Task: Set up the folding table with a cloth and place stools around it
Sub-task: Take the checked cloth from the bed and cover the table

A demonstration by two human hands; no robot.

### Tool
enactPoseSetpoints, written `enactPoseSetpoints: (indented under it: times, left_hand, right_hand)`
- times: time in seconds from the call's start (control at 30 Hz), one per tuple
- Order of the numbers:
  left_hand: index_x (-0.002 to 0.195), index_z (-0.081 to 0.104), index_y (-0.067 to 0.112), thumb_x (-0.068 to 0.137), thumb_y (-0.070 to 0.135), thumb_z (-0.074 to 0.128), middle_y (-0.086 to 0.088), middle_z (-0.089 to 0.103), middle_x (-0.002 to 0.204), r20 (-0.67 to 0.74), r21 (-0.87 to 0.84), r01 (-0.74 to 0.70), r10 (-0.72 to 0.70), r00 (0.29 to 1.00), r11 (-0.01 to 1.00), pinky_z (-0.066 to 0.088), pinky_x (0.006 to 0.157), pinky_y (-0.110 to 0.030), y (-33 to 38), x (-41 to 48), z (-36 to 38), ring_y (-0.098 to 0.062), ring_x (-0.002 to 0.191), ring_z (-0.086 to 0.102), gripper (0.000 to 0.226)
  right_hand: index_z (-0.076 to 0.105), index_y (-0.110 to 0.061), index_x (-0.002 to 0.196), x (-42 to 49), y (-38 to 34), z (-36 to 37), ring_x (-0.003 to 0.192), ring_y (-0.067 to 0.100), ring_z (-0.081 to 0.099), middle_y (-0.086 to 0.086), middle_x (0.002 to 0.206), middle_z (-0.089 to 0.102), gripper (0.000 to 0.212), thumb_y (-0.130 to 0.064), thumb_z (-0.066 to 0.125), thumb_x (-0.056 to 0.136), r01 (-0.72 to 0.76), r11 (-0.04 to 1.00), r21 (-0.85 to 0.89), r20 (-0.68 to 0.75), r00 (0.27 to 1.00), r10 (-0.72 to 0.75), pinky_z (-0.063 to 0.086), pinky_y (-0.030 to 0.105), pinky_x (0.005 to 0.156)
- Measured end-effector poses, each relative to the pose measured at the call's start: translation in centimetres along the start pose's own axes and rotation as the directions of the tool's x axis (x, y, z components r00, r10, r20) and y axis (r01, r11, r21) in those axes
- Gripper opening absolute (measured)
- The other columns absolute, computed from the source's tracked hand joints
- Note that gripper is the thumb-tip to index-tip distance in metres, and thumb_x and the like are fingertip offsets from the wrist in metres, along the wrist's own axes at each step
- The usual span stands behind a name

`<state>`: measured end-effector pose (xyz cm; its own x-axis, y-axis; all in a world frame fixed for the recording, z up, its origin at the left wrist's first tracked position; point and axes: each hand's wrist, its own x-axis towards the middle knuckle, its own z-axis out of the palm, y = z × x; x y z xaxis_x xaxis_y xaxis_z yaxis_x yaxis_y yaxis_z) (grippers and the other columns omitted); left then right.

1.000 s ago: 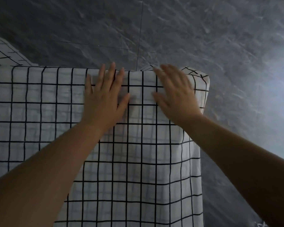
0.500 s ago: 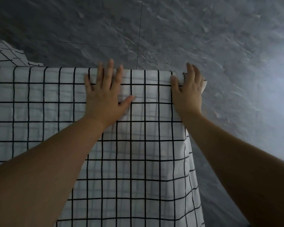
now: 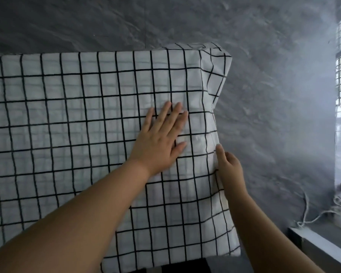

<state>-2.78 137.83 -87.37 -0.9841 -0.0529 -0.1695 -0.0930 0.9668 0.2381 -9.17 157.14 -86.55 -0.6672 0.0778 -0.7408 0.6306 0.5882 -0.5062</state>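
Two bare arms come in from the near edge. The left forearm (image 3: 77,223) fills the near-left corner, unsleeved to the wrist. The right forearm (image 3: 254,223), near right, is likewise unsleeved. The left hand (image 3: 159,142) shows short, plain nails. The right hand (image 3: 229,166) is seen from its thumb side.

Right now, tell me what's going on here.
A person is smoothing a white cloth with a black grid, which lies spread out with its right side hanging down. The left hand presses flat on top near the right edge. The right hand touches that edge from the side; whether it pinches the fabric is unclear. No stools are in view.
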Motion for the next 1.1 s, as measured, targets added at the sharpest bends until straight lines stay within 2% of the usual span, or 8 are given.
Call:
enactPoseSetpoints:
  times: [0.13, 0.37, 0.5, 0.6, 0.7, 0.77, 1.0, 1.1]
  left_hand:
    - [0.150, 0.000, 0.011, 0.097, 0.052, 0.022, -0.008, -0.006, 0.158, -0.038, -0.048, 0.054, -0.056, 0.998, 0.997, 0.001, 0.117, -0.050, 0.4, -0.9, -0.4, -0.025, 0.146, -0.005, 0.071]
    - [0.152, 0.001, 0.015, 0.096, 0.052, 0.024, -0.008, -0.004, 0.159, 0.020, -0.020, 0.148, -0.148, 0.989, 0.989, -0.002, 0.117, -0.049, 0.5, -3.8, 0.3, -0.026, 0.146, -0.007, 0.071]
    - [0.152, 0.001, 0.016, 0.094, 0.054, 0.022, -0.007, -0.004, 0.160, 0.026, -0.006, 0.168, -0.168, 0.985, 0.986, -0.004, 0.117, -0.048, 0.7, -3.8, 0.2, -0.026, 0.146, -0.007, 0.072]
    - [0.152, -0.001, 0.017, 0.094, 0.055, 0.019, -0.007, -0.006, 0.160, 0.034, 0.001, 0.180, -0.180, 0.983, 0.984, -0.003, 0.117, -0.048, 0.7, -3.9, 0.2, -0.026, 0.146, -0.009, 0.072]
    - [0.152, -0.004, 0.017, 0.094, 0.055, 0.016, -0.006, -0.009, 0.159, 0.036, 0.002, 0.183, -0.183, 0.982, 0.983, -0.004, 0.117, -0.048, 0.6, -4.2, 0.2, -0.024, 0.146, -0.011, 0.072]
    - [0.151, -0.006, 0.017, 0.094, 0.056, 0.015, -0.005, -0.011, 0.159, 0.041, 0.011, 0.181, -0.181, 0.983, 0.983, -0.005, 0.117, -0.047, 0.5, -4.4, 0.2, -0.024, 0.146, -0.012, 0.072]
    - [0.151, -0.007, 0.018, 0.094, 0.057, 0.012, -0.005, -0.012, 0.159, 0.037, 0.029, 0.182, -0.183, 0.982, 0.983, -0.005, 0.117, -0.048, 0.2, -4.8, 0.2, -0.023, 0.146, -0.013, 0.072]
    - [0.151, -0.007, 0.019, 0.094, 0.057, 0.013, -0.004, -0.011, 0.159, 0.038, 0.022, 0.183, -0.184, 0.982, 0.983, -0.007, 0.117, -0.047, 0.1, -5.1, 0.3, -0.022, 0.146, -0.013, 0.071]
  right_hand:
    - [0.054, 0.010, 0.088, -0.2, 0.7, -1.7, 0.068, 0.018, 0.044, 0.012, 0.071, 0.049, 0.050, -0.040, 0.061, 0.088, 0.125, 0.988, 0.089, -0.018, 0.992, -0.124, 0.038, 0.028, 0.061]
    - [0.053, -0.015, 0.076, -2.1, 1.0, -3.4, 0.064, 0.021, 0.039, 0.005, 0.069, 0.044, 0.025, -0.033, 0.057, 0.091, 0.377, 0.910, 0.173, -0.197, 0.918, -0.343, 0.040, 0.036, 0.063]
    - [0.062, -0.004, 0.094, -1.7, 1.8, -3.6, 0.089, 0.039, 0.064, 0.026, 0.096, 0.065, 0.055, -0.058, 0.055, 0.083, 0.168, 0.962, 0.216, -0.003, 0.985, -0.171, 0.052, 0.049, 0.090]
    - [0.068, -0.017, 0.099, -1.4, 2.7, -4.0, 0.095, 0.022, 0.069, 0.013, 0.102, 0.072, 0.059, -0.068, 0.059, 0.070, 0.014, 0.994, 0.105, 0.262, 0.964, -0.041, 0.054, 0.041, 0.089]
    - [0.064, -0.019, 0.113, -1.1, 3.6, -4.1, 0.103, 0.015, 0.067, 0.006, 0.110, 0.071, 0.069, -0.072, 0.034, 0.081, -0.133, 0.970, 0.203, 0.414, 0.909, 0.038, 0.051, 0.035, 0.090]
    - [0.062, -0.012, 0.117, -1.0, 3.6, -4.4, 0.106, 0.026, 0.065, 0.013, 0.110, 0.070, 0.073, -0.065, 0.020, 0.091, -0.254, 0.897, 0.362, 0.428, 0.900, 0.082, 0.050, 0.041, 0.089]
    - [0.069, -0.009, 0.109, -0.9, 2.6, -4.4, 0.102, 0.026, 0.067, 0.013, 0.109, 0.070, 0.031, -0.031, 0.051, 0.093, -0.188, 0.918, 0.350, 0.340, 0.938, 0.063, 0.052, 0.040, 0.087]
    - [0.070, -0.013, 0.084, -1.2, 3.6, -5.1, 0.076, 0.020, 0.065, 0.008, 0.081, 0.070, 0.030, -0.026, 0.047, 0.096, -0.081, 0.940, 0.331, 0.221, 0.975, 0.006, 0.054, 0.023, 0.066]
